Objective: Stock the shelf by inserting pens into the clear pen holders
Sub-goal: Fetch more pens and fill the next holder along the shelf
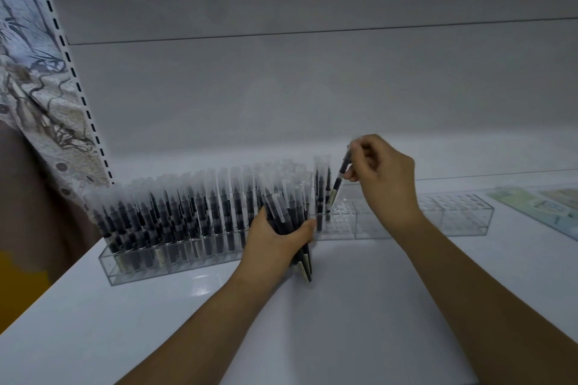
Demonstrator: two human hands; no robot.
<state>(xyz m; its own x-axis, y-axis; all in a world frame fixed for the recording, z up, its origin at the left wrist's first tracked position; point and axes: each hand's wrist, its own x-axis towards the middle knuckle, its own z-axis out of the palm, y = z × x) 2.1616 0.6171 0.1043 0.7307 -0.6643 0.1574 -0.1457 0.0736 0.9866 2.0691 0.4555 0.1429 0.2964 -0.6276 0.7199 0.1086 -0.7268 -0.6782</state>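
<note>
A long clear pen holder (137,269) on the white shelf is packed with several upright black pens with clear caps. To its right, another clear pen holder (463,222) has mostly bare slots, with two or three pens (320,194) standing at its left end. My left hand (278,237) grips a bundle of black pens (301,234), their tips resting on the shelf. My right hand (381,175) pinches a single pen (339,180), tilted, its lower end over the slots of the right holder.
The white shelf surface (344,306) stretches toward me. A slotted shelf upright (75,84) stands at the left, beside a person in patterned fabric (28,78). A printed card (544,206) lies flat at the far right. The grey back panel rises behind.
</note>
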